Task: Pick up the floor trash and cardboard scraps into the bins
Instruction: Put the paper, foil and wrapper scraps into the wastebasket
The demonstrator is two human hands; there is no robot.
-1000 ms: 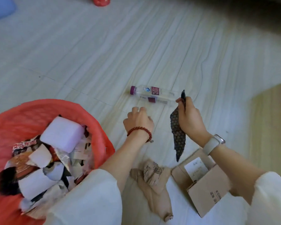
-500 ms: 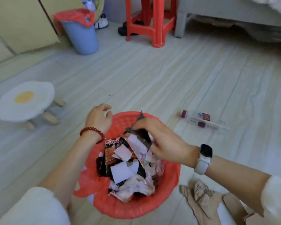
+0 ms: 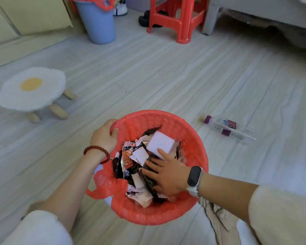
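A round bin lined with a red bag (image 3: 193, 144) stands on the floor in front of me, full of paper scraps and wrappers (image 3: 141, 156). My left hand (image 3: 104, 137) grips the bin's far left rim, fingers curled over the edge. My right hand (image 3: 164, 174) lies flat on the trash inside, fingers straight, pressing down on a dark wrapper. A clear plastic bottle (image 3: 230, 128) with a purple cap lies on the floor to the right of the bin.
A crumpled beige paper piece (image 3: 217, 220) lies at the bin's lower right. An egg-shaped stool (image 3: 32, 89) stands at the left. A blue bin with a red liner (image 3: 97, 20), a red plastic stool (image 3: 177, 18) and a bed frame (image 3: 265, 16) are at the back.
My right hand carried the dark wrapper from the floor into the red bin, let it go and now presses flat on the trash. My left hand took hold of the rim.
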